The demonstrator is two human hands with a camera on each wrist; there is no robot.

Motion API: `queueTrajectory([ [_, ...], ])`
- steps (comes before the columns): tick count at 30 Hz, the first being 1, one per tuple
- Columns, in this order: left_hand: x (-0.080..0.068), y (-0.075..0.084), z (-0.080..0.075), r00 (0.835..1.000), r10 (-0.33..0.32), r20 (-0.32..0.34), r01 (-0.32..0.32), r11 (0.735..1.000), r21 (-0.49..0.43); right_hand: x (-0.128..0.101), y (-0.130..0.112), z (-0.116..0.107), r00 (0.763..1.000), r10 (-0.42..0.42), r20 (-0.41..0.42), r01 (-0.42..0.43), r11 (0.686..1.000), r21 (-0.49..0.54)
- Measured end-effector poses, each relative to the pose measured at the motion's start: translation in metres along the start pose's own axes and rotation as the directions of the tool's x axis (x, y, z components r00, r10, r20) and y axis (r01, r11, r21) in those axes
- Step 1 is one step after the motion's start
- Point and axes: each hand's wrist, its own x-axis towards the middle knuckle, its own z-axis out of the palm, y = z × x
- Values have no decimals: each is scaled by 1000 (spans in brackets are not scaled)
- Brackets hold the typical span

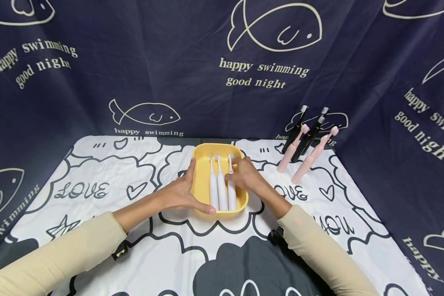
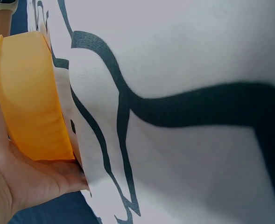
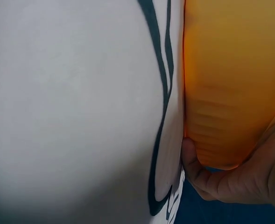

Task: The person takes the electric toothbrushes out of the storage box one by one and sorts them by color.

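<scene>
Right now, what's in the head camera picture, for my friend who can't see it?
A left hand touches a yellow tray of three white toothbrushes while a right hand touches the rightmost one. To the right, two pink toothbrushes and three black toothbrushes stand on doodle-patterned cloth, before dark blue fabric with fish drawings.

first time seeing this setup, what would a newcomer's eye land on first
Probably the yellow tray in the middle of the head view, where three white toothbrushes lie side by side, with the left grip at its edge. Next come the black toothbrushes and pink toothbrushes grouped at the right, then the dark blue curtain behind, printed with fish outlines.
</scene>
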Motion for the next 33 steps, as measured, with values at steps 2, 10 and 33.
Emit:
queueTrajectory([
  [2,0,0,0,1000,0,0,0,1000,-3,-14,-14,-9,1000,14,23,-14,1000,13],
  [10,0,2,1,1000,4,8,-4,1000,-14,-43,-39,-34,1000,1,28,-2,999,36],
  [33,-1,-1,1,1000,8,-6,-9,1000,-24,-45,-40,-58,998,-30,-59,41,980,194],
])
